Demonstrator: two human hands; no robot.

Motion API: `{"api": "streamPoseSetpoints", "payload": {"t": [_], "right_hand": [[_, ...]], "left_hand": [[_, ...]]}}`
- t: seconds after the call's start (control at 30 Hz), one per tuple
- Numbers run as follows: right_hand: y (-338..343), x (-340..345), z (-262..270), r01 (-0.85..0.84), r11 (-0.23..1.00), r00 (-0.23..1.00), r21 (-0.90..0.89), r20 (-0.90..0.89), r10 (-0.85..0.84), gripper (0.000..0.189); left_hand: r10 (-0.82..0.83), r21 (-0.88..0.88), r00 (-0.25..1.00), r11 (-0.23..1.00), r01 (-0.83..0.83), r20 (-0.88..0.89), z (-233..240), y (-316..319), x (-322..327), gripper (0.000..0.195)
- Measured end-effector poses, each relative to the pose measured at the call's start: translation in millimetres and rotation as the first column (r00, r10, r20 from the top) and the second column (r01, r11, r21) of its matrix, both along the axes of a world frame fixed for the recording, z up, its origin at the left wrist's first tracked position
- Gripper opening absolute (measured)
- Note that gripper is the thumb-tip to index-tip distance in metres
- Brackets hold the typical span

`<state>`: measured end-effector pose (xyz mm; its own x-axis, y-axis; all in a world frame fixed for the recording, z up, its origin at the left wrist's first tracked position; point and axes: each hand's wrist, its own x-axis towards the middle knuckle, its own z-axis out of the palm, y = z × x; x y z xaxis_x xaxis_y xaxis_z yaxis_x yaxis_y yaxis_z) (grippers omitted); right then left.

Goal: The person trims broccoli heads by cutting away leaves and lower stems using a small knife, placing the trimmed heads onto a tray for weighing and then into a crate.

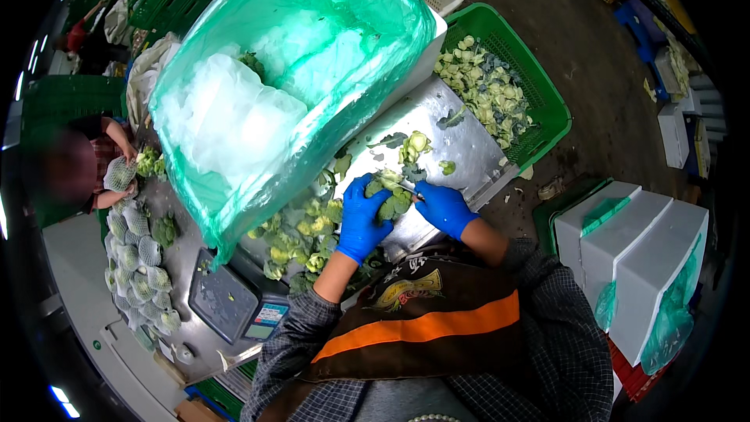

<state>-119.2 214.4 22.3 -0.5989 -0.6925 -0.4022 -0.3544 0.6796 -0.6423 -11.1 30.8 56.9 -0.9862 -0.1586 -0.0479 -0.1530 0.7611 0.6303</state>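
Observation:
Wearing a blue glove, my left hand (363, 217) holds a broccoli head (394, 200) by its left side, above the metal table (463, 146). My right hand (443, 207), gloved in blue too, grips a small knife (406, 188) whose blade meets the broccoli's stem end. Just beyond lie a cut stem piece with pale ends (413, 147), a small green scrap (447, 167) and loose leaves (391, 140). More broccoli heads (299, 234) are heaped to the left of my left hand, partly under the green plastic liner.
A box with a green plastic liner (351, 123) stands beyond my left hand. A green crate (548, 143) holds stem pieces. At left are a scale (225, 296), net-wrapped heads (140, 269) and a co-worker's hands (126, 187) on one. White foam boxes (630, 246) stand at right.

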Motion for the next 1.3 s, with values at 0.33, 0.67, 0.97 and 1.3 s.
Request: {"api": "streamPoseSetpoints", "payload": {"t": [0.33,0.67,0.97,1.3], "right_hand": [[-20.4,9.1,-76.5,-0.070,0.986,0.997,0.151,0.054,0.063,0.024],[18.0,-91.4,-147.1,0.352,0.935,0.932,-0.038,0.109,-0.346,0.034],[59.2,-174.5,-153.4,0.668,0.718,0.744,-0.196,0.202,-0.637,0.031],[-13.0,-104.7,-36.2,0.778,0.583,0.597,-0.235,0.567,-0.568,0.019]], "left_hand": [[-0.122,-0.056,0.989,0.991,0.118,-0.079,-5.5,-9.3,13.9,0.054],[0.453,0.440,0.856,0.735,-0.517,0.250,78.0,-125.3,175.3,0.068],[0.770,-0.225,0.358,0.280,-0.933,-0.529,151.1,-347.1,275.4,0.050],[0.387,0.078,0.862,0.920,-0.383,-0.327,147.1,-276.2,-179.6,0.046]]}}
